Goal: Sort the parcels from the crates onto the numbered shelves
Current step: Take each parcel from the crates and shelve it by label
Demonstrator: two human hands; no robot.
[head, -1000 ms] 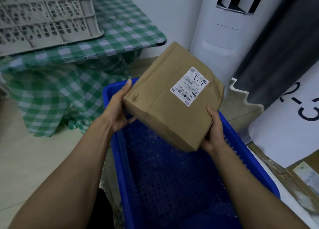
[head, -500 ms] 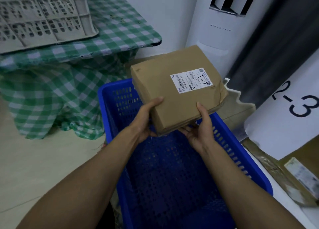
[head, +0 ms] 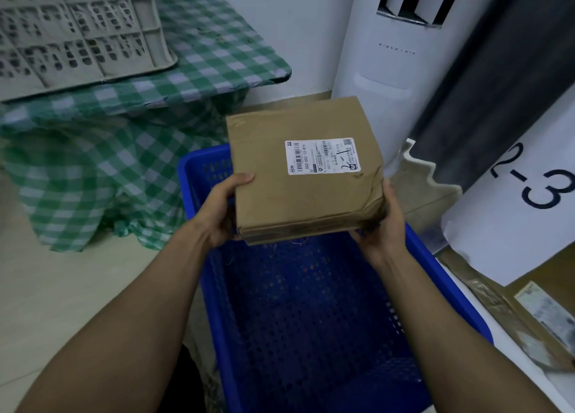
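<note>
A brown cardboard parcel [head: 298, 191] hovers over the far end of a blue perforated crate [head: 311, 319]. Its top carries a white shipping label [head: 322, 156] with "2-1" handwritten on it. My left hand [head: 222, 208] grips the parcel's near left corner, thumb on top. My right hand [head: 384, 222] grips the dented near right corner, thumb along the side. The crate's floor below shows no other parcels. At the right a white sheet marked "2-3" [head: 529, 191] hangs on a shelf.
A grey plastic crate [head: 77, 36] lies on a table under a green checked cloth [head: 124, 126] at the left. A white standing air unit [head: 392, 54] and a grey curtain [head: 497, 79] stand behind. Another labelled brown parcel [head: 541, 316] lies at the lower right.
The parcel has been turned flat and squared to me, label now upright. Both hands have shifted from its sides to its near corners. The view moved slightly closer.
</note>
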